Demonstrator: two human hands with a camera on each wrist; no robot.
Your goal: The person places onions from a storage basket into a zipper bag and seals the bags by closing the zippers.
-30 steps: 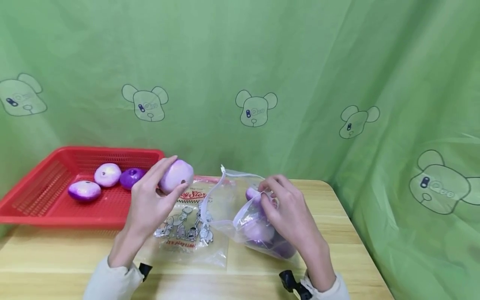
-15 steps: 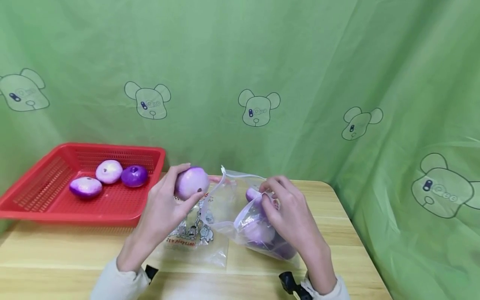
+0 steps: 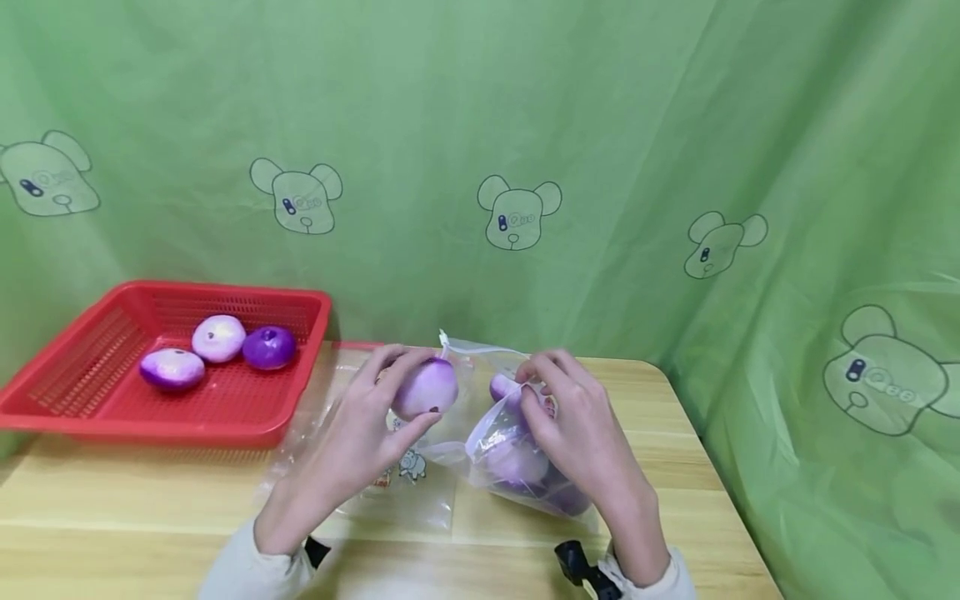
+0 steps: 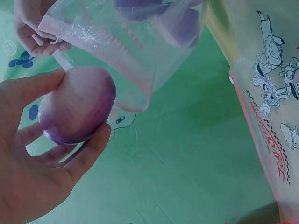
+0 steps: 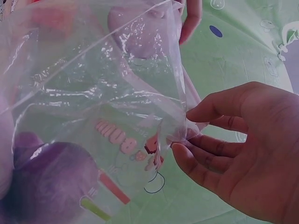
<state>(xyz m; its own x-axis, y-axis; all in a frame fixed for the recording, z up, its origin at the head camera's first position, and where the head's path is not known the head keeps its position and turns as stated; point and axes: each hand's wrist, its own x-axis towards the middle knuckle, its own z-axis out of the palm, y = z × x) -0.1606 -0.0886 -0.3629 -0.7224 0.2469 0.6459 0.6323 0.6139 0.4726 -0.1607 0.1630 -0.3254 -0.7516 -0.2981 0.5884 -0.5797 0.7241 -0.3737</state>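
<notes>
My left hand (image 3: 360, 433) grips a purple-and-white onion (image 3: 427, 390) between thumb and fingers, right at the mouth of a clear zip bag (image 3: 444, 452). In the left wrist view the onion (image 4: 79, 105) has a pale upper side and a darker purple lower edge. With thumb and fingertips my right hand (image 3: 576, 417) pinches the bag's edge, and the mouth stands open toward the left hand. Several purple onions (image 3: 517, 462) lie inside the bag; the right wrist view shows a dark one (image 5: 56, 177) through the printed plastic.
A red perforated basket (image 3: 172, 429) at the left holds 3 onions, one of them deep purple (image 3: 268, 347). Beneath the left hand lies a flat clear bag (image 3: 412, 504) with cartoon print on the wooden table (image 3: 135, 517). A green curtain (image 3: 420, 108) hangs behind.
My left hand has carried the onion rightward and slightly down, away from the basket to the bag's mouth. The right hand has kept its hold on the bag almost without moving.
</notes>
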